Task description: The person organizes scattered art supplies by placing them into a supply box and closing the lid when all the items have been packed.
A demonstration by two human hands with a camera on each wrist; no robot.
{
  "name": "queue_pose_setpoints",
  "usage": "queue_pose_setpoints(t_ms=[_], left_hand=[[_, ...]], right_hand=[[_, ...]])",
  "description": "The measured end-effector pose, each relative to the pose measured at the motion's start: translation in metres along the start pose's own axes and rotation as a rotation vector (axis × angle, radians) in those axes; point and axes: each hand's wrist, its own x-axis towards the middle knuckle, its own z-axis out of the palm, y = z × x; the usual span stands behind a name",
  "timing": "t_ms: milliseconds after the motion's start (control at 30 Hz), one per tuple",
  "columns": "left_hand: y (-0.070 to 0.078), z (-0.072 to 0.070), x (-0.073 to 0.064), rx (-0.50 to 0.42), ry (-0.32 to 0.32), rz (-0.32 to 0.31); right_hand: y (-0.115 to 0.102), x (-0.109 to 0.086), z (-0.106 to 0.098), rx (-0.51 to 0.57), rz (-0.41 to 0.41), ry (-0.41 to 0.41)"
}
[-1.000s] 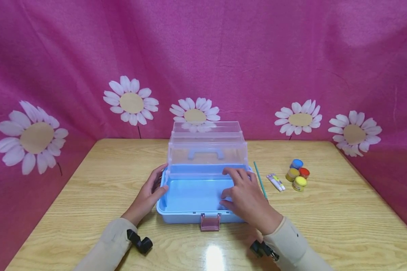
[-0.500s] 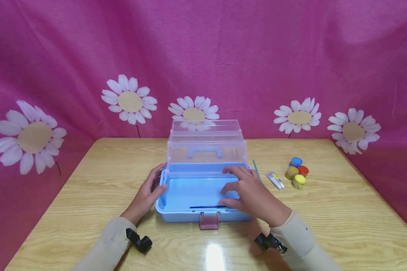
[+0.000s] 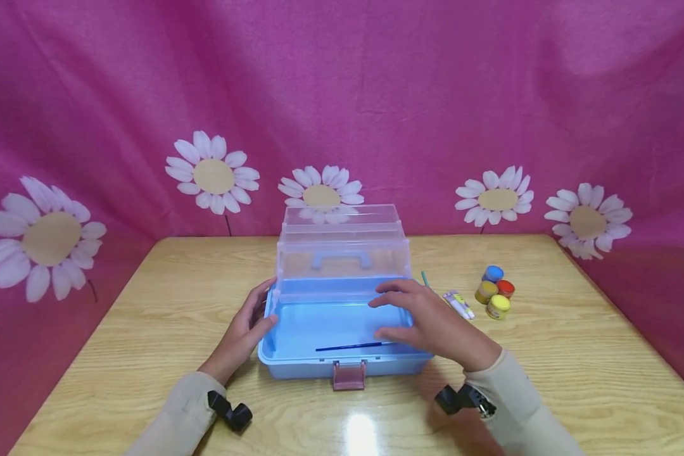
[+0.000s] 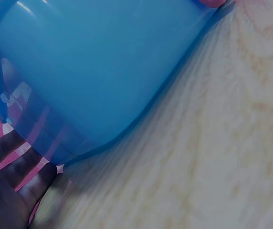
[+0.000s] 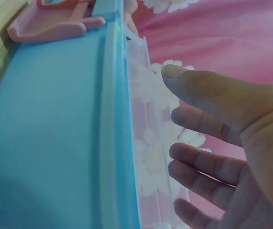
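A light-blue plastic storage box (image 3: 319,326) stands on the table with its clear lid (image 3: 342,244) raised at the back. My left hand (image 3: 240,335) holds the box's left side, thumb over the rim and fingers along the outer wall, as the left wrist view (image 4: 7,191) also shows. Inside, near the front wall, lies a thin dark-blue paintbrush (image 3: 348,346), its right end partly behind my right hand (image 3: 433,320). That hand hovers over the box's right side with fingers spread and nothing between them. A pink latch (image 3: 349,377) hangs at the box's front.
On the wooden table (image 3: 547,361), right of the box, lie a green stick (image 3: 424,278), partly hidden, and white-and-yellow paint tubes (image 3: 458,305). Several small paint jars, including a yellow one (image 3: 498,306), stand farther right. A pink flowered cloth (image 3: 410,126) hangs behind.
The dark-blue paintbrush has come into sight in the box, let go by my right hand. That hand has opened wider and drawn back to the right. The left hand keeps its place.
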Motion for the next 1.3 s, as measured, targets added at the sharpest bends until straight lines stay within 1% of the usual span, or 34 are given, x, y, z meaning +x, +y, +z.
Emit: queue_pose_setpoints(t_ms=[167, 333, 500, 633, 833, 933, 1067, 1200, 1300], left_hand=[[0.000, -0.001, -0.001, -0.003, -0.004, 0.000], [0.000, 0.000, 0.001, -0.005, -0.004, 0.000], [0.001, -0.002, 0.004, -0.004, -0.005, 0.011], [0.001, -0.002, 0.003, -0.020, -0.001, 0.025], [-0.001, -0.001, 0.000, -0.020, -0.011, 0.025], [-0.002, 0.000, -0.001, -0.023, -0.004, 0.028], [-0.002, 0.000, -0.001, -0.021, -0.001, 0.028], [-0.002, 0.001, -0.001, -0.023, -0.005, 0.019], [-0.002, -0.001, 0.000, -0.019, -0.004, 0.019]], right_hand=[[0.005, -0.001, -0.006, 0.030, 0.037, 0.010], [0.011, -0.003, -0.014, 0.051, 0.062, 0.037], [0.017, -0.004, -0.023, 0.032, 0.069, 0.094], [0.024, -0.005, -0.028, 0.001, 0.065, 0.152], [0.036, -0.011, -0.034, -0.029, 0.109, 0.212], [0.043, -0.012, -0.036, -0.020, 0.119, 0.221], [0.052, -0.012, -0.038, 0.030, 0.150, 0.210], [0.059, -0.014, -0.038, 0.086, 0.224, 0.191], [0.064, -0.011, -0.038, 0.110, 0.274, 0.177]])
